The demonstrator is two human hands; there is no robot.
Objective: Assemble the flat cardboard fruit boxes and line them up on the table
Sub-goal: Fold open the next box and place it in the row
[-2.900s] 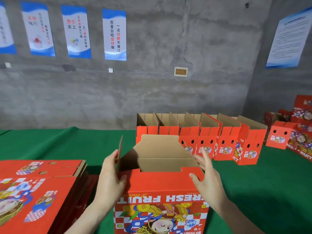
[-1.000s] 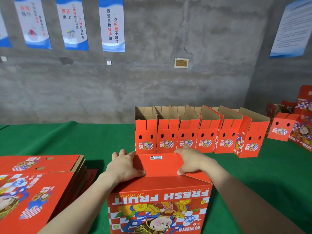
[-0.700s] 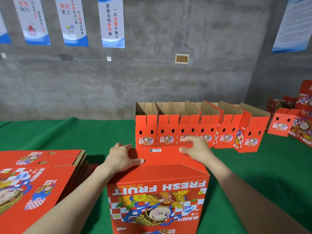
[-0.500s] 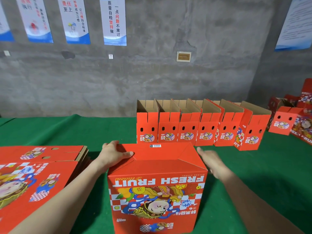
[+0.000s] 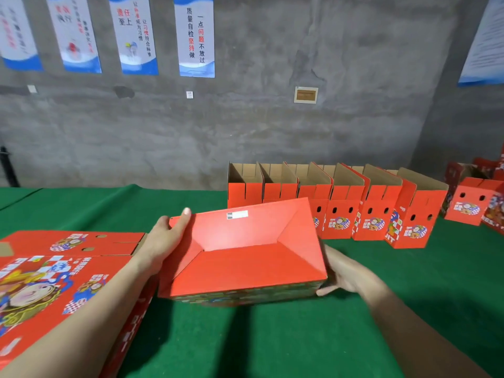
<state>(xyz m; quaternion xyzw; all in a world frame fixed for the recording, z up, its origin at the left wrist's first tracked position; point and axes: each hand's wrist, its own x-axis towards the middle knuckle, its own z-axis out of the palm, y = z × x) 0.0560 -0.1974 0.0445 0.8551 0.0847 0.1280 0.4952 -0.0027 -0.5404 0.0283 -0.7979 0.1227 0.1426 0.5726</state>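
A red cardboard fruit box [image 5: 245, 252] is lifted off the green table [image 5: 272, 336] and tipped, so its folded red bottom with a small white label faces me. My left hand [image 5: 166, 241] grips its left end, fingers along the far corner. My right hand [image 5: 343, 271] holds its right end from underneath. A stack of flat printed boxes [image 5: 62, 271] lies at my left. Behind, a row of several assembled open-topped boxes [image 5: 335, 208] stands along the far side of the table.
More red boxes [image 5: 474, 203] sit at the far right edge. A grey concrete wall with posters [image 5: 193, 36] runs behind the table. Green cloth stretches left of the row and in front of me.
The box stood upright with both hands pressing its bottom flaps shut. Now both hands have moved to its ends, lifted it and tipped it so the closed bottom faces me.
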